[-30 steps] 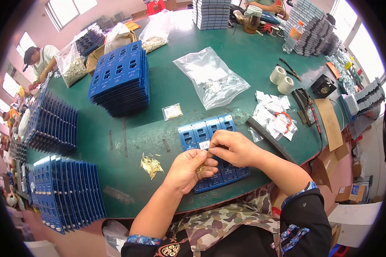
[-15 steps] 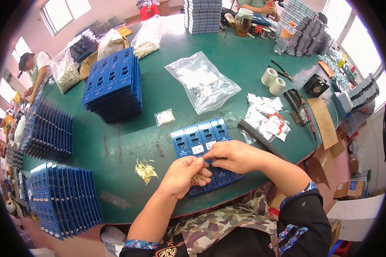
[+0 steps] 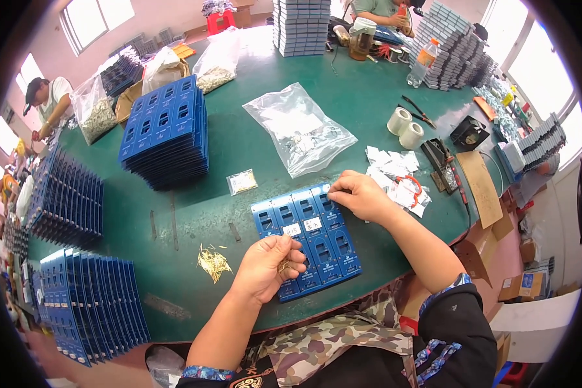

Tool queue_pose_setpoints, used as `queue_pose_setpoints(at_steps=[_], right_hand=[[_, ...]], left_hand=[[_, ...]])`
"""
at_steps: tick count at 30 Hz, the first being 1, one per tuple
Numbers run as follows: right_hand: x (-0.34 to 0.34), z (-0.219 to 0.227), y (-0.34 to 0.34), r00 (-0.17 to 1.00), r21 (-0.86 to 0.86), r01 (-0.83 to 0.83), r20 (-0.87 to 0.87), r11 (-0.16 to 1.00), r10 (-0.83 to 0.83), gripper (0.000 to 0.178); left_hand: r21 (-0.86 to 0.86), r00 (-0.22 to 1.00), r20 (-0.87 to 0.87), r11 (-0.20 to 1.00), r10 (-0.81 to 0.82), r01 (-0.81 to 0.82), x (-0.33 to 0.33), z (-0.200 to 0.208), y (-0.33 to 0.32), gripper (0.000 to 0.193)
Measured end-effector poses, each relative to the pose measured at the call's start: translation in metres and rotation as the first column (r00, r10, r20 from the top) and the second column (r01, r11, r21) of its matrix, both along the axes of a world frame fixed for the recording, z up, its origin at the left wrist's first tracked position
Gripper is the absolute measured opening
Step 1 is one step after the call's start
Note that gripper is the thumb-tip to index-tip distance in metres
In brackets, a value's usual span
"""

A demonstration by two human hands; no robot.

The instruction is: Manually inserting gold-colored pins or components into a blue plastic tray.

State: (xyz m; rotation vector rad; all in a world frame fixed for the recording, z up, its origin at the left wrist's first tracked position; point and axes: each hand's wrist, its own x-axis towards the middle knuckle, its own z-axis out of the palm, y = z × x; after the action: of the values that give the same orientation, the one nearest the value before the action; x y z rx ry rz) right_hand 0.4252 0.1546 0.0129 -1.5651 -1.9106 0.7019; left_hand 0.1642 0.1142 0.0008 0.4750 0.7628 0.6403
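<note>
A blue circuit board panel (image 3: 326, 253) with rectangular cutouts lies flat in front of me, two white labels (image 3: 302, 227) on it. My left hand (image 3: 270, 264) is curled closed over the panel's left part, with a few thin brass pins (image 3: 283, 266) showing between its fingers. At the panel's far right corner, my right hand (image 3: 363, 195) pinches thumb and fingertips together. Anything in that pinch is too small to make out. Left of my left hand lies a loose pile of brass pins (image 3: 214, 263) on the green table (image 3: 194, 213).
Stacks of blue panels (image 3: 165, 129) stand at the left. Beyond my panel lie a small packet (image 3: 242, 182) and a clear plastic bag (image 3: 297, 129). White packets (image 3: 394, 174), tape rolls (image 3: 399, 121) and a soldering iron (image 3: 458, 181) are at the right. Other people sit farther off.
My right hand has parted from my left and moved away to the panel's far right corner. My left hand stays curled over the panel. A dark bar at the panel's right is no longer seen.
</note>
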Motion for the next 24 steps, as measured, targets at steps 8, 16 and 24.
queue_pose_setpoints(at_steps=[8,16,24], right_hand=[[-0.0015,-0.0031,0.0013,0.994,0.044,0.001,0.109,0.999,-0.006,0.015],[-0.0031,-0.0047,-0.0016,0.988,0.095,-0.013,0.156,0.995,-0.002,0.015],[-0.0022,-0.0042,-0.0017,0.986,0.121,-0.015,0.166,0.993,-0.005,0.013]], left_hand=[[0.008,1.000,0.024,1.000,-0.002,0.001,0.0013,0.0018,0.0004,0.026],[0.013,1.000,0.024,1.000,-0.004,0.004,0.0006,0.0023,-0.0003,0.025],[0.019,0.999,0.032,1.000,-0.012,0.011,0.0000,0.0028,-0.0005,0.024]])
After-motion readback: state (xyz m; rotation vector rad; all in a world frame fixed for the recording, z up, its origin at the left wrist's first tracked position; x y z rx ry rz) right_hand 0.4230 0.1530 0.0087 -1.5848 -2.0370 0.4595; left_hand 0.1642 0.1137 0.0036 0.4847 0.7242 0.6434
